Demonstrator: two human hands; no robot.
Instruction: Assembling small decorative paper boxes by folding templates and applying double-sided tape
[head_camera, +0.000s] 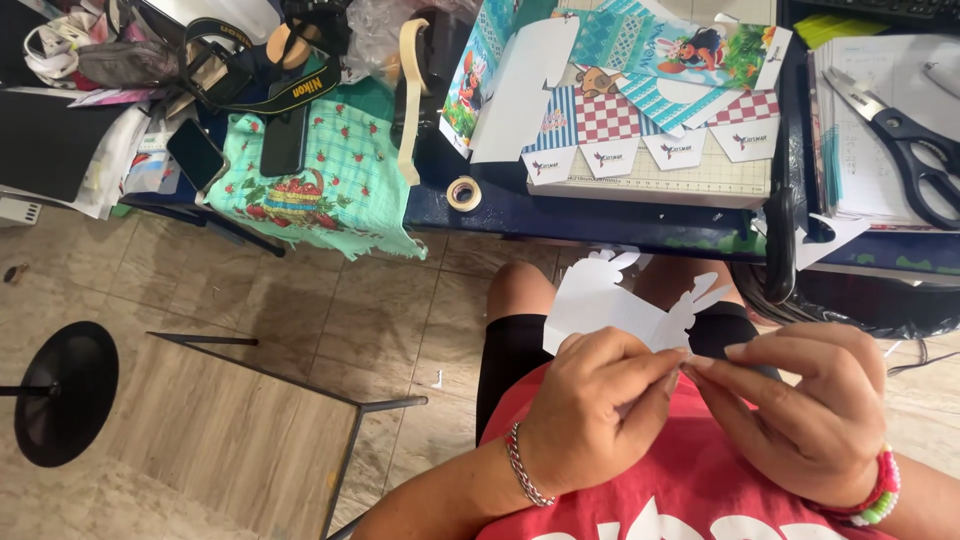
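A white die-cut paper piece (610, 300) with rabbit-shaped edges lies over my lap. My left hand (590, 410) pinches its near edge between thumb and fingers. My right hand (805, 400) grips the same edge from the right, and the fingertips of both hands meet at one fold. A beaded bracelet sits on each wrist. The part of the paper under my fingers is hidden.
The blue table edge (600, 225) carries printed colourful box cut-outs (650, 90) on a cutting mat, a small roll of tape (463, 192), black scissors (915, 150), a strawberry-print cloth (320, 180) and two phones. A wooden board (230, 430) and a black round stand base (65, 390) are on the floor at left.
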